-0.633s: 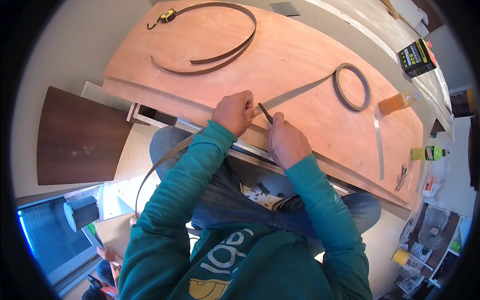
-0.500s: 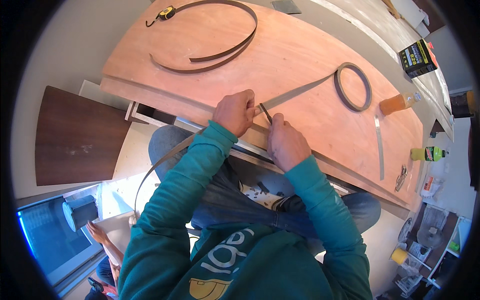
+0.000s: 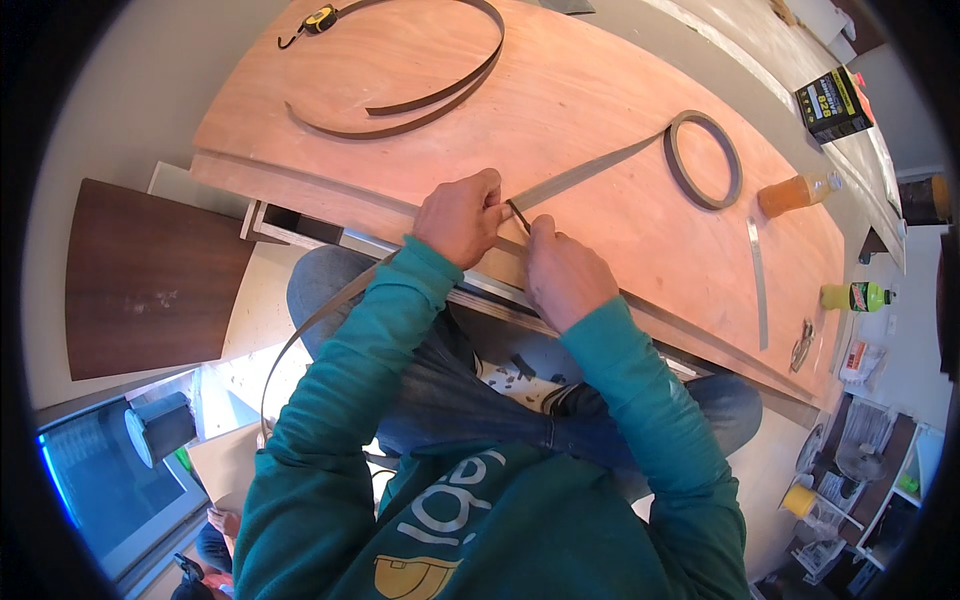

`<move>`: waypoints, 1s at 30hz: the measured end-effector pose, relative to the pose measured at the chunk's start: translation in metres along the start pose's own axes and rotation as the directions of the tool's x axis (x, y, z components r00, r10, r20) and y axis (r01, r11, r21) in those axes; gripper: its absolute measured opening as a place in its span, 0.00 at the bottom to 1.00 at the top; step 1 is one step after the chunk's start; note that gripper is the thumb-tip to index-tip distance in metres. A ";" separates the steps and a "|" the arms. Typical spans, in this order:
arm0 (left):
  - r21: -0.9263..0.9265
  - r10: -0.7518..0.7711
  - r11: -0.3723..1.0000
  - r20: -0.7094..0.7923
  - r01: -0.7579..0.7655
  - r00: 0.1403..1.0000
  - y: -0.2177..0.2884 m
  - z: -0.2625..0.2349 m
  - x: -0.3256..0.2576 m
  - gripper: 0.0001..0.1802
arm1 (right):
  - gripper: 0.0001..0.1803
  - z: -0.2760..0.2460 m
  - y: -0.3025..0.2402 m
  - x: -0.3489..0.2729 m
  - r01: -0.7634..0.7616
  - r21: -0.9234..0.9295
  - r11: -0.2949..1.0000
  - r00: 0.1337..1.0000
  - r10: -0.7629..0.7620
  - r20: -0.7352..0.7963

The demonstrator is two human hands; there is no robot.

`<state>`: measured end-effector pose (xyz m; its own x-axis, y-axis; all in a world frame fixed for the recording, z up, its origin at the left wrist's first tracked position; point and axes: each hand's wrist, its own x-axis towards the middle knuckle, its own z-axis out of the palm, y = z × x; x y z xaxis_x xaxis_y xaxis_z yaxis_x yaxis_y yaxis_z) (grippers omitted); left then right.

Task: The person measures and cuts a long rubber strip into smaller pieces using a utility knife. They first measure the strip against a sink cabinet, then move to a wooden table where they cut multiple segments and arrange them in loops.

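A grey-brown edge banding strip (image 3: 590, 173) runs from its roll (image 3: 737, 180) across the pinkish plywood panel (image 3: 620, 240) to my hands. My left hand (image 3: 460, 217) pinches the strip near the panel's front edge; beyond it the banding tail (image 3: 318, 322) hangs down past my left forearm. In my right hand (image 3: 568, 272), closed, is a slim dark tool (image 3: 518, 217) whose tip meets the strip beside my left fingertips. Its exact kind is too small to make out.
Around the panel lie a looped dark band (image 3: 497, 45), a tape measure (image 3: 320, 18), a steel ruler (image 3: 757, 285), an orange bottle (image 3: 790, 195) and a green bottle (image 3: 850, 297). A dark brown board (image 3: 155, 280) stands left. Another person's hand (image 3: 225, 522) shows lower left.
The dark tool's tip has shifted slightly against the strip, close to my left fingers. Both hands keep their grip. The other person's hand has moved lower.
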<state>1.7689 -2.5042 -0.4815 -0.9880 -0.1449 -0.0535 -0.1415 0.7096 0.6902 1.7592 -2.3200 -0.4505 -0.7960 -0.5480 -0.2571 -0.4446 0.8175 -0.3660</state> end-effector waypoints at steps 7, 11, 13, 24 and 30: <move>-0.003 0.030 1.000 -0.001 -0.030 1.000 -0.002 -0.003 -0.003 0.10 | 0.11 -0.009 -0.010 0.006 -0.109 -0.013 0.994 0.993 0.110 0.051; 0.080 -0.127 0.989 -0.004 0.127 0.992 0.000 0.001 -0.002 0.11 | 0.11 -0.011 -0.008 0.007 -0.066 -0.020 0.998 0.993 0.068 0.101; 0.014 -0.108 0.994 -0.009 0.108 0.994 -0.001 0.001 -0.001 0.12 | 0.11 -0.011 -0.006 0.008 -0.082 -0.003 0.997 0.989 0.082 0.119; -0.050 -0.171 0.984 -0.027 0.169 0.985 -0.001 0.004 0.001 0.14 | 0.08 -0.012 0.000 0.010 -0.077 0.035 0.996 0.982 0.070 0.176; -0.023 -0.157 0.987 -0.036 0.157 0.987 -0.003 0.004 0.000 0.15 | 0.08 -0.007 0.001 0.003 -0.062 0.030 0.998 0.984 0.056 0.168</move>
<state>1.7692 -2.5037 -0.4868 -0.9505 -0.2796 -0.1355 -0.2931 0.6622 0.6896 1.7535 -2.3199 -0.4454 -0.7393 -0.5230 -0.4241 -0.3818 0.8444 -0.3758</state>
